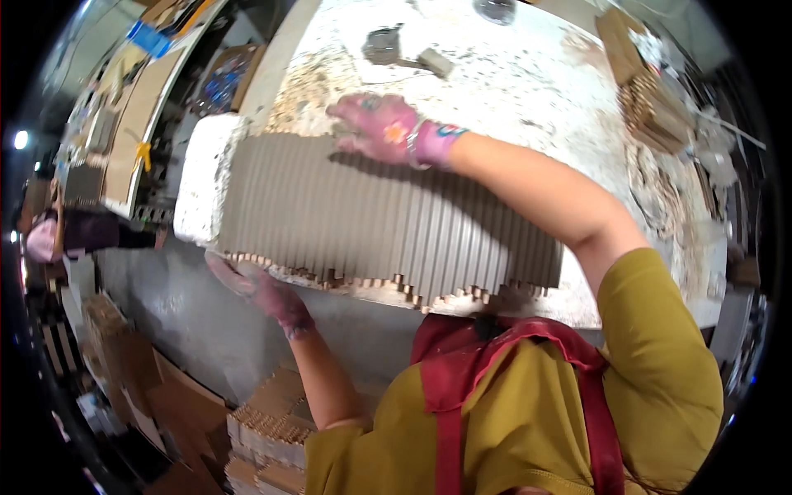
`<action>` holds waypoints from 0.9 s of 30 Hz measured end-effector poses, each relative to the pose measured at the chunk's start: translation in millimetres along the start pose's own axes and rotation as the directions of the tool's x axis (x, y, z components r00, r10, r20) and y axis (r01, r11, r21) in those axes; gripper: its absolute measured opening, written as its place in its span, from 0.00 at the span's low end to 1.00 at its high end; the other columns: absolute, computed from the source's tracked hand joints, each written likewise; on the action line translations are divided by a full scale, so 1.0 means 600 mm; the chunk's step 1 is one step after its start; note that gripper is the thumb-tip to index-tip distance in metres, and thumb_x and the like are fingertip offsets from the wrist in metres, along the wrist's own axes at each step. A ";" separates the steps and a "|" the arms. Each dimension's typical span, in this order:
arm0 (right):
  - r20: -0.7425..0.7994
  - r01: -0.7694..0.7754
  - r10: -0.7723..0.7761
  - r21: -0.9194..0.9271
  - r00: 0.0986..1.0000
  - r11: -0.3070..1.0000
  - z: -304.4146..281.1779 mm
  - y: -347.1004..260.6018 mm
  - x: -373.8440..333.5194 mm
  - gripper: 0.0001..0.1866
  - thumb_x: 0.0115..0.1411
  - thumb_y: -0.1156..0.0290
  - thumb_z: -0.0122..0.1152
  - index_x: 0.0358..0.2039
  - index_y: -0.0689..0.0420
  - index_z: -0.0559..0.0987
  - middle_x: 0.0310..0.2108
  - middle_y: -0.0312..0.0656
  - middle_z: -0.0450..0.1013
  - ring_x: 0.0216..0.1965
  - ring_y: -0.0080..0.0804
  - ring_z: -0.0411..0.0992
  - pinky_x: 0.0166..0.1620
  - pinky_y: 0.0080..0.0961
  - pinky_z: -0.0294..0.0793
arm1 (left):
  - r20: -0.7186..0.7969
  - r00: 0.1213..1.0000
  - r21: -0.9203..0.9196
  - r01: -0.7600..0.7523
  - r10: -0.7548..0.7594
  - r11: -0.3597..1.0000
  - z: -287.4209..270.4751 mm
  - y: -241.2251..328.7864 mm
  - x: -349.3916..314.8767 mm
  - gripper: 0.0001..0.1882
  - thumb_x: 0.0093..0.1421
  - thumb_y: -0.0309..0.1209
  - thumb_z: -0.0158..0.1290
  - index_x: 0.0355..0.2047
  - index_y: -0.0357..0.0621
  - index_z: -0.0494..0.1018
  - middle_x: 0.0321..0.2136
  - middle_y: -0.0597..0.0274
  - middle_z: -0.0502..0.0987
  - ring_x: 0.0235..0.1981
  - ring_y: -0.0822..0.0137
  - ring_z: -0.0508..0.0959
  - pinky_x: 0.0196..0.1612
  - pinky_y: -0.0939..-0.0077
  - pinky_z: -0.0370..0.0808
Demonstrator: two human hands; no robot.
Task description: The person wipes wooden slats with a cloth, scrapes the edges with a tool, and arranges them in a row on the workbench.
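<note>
A wide row of slim grey sticks (330, 210) lies side by side on the white, stained table, their tan near ends forming an uneven edge. Against the row's left end stands a white foam block (200, 177). My right hand (379, 129), in a pink glove with a flower print, is over the far edge of the row, fingers apart and holding nothing. Down at the near left corner is my left hand (268, 294), also gloved in pink. Its fingers stretch along the stick ends beside the foam block; whether they touch is unclear.
Farther back on the table (528, 82) sit a dark grey lump (382, 45) and a small grey block (435, 63). Bundled sticks (656, 111) lie at the right. Stacked cartons (268, 429) stand below left. Another person (74, 231) is at the far left.
</note>
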State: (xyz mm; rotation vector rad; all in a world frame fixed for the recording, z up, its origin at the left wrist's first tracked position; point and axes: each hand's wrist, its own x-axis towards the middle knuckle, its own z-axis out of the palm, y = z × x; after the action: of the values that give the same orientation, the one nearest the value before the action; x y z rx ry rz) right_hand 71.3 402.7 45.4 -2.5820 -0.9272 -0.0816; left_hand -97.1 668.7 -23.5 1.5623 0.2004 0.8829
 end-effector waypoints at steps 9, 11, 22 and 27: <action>-0.036 -0.433 0.445 0.168 0.895 0.886 -0.151 0.195 -0.387 0.25 0.64 0.51 0.48 0.56 0.52 0.69 0.56 0.46 0.66 0.57 0.45 0.65 0.58 0.34 0.64 | 0.807 0.578 0.295 -0.574 0.123 0.764 0.255 0.160 -0.036 0.30 0.50 0.28 0.58 0.56 0.47 0.68 0.58 0.59 0.65 0.62 0.56 0.60 0.63 0.63 0.59; -0.044 -0.407 0.425 0.214 0.904 0.888 -0.124 0.182 -0.400 0.25 0.63 0.52 0.50 0.55 0.52 0.69 0.56 0.47 0.67 0.56 0.45 0.66 0.58 0.33 0.64 | 0.832 0.510 0.286 -0.733 0.220 0.617 0.318 0.152 -0.027 0.26 0.53 0.32 0.56 0.55 0.48 0.68 0.58 0.55 0.65 0.63 0.50 0.57 0.64 0.58 0.56; -0.205 -0.458 0.500 0.220 0.841 0.861 -0.072 0.131 -0.403 0.19 0.61 0.56 0.54 0.50 0.51 0.74 0.48 0.46 0.72 0.49 0.47 0.70 0.53 0.35 0.69 | 0.941 0.328 0.306 -0.720 -0.083 0.623 0.383 0.074 0.000 0.16 0.60 0.42 0.49 0.33 0.45 0.80 0.32 0.56 0.79 0.37 0.53 0.76 0.45 0.64 0.71; -0.212 -0.447 0.490 0.218 0.846 0.867 -0.074 0.109 -0.406 0.18 0.60 0.59 0.55 0.48 0.53 0.74 0.46 0.47 0.72 0.48 0.46 0.71 0.51 0.36 0.69 | 0.891 0.389 0.125 -0.707 0.235 0.696 0.349 0.081 0.006 0.15 0.56 0.37 0.54 0.42 0.46 0.77 0.46 0.55 0.75 0.52 0.54 0.70 0.53 0.63 0.68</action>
State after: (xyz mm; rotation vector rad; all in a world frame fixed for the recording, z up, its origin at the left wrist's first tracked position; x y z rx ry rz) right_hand -74.5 193.6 18.7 -2.4898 -0.1787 -0.1960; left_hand 19.8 498.0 35.1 2.4574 -0.8842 0.4080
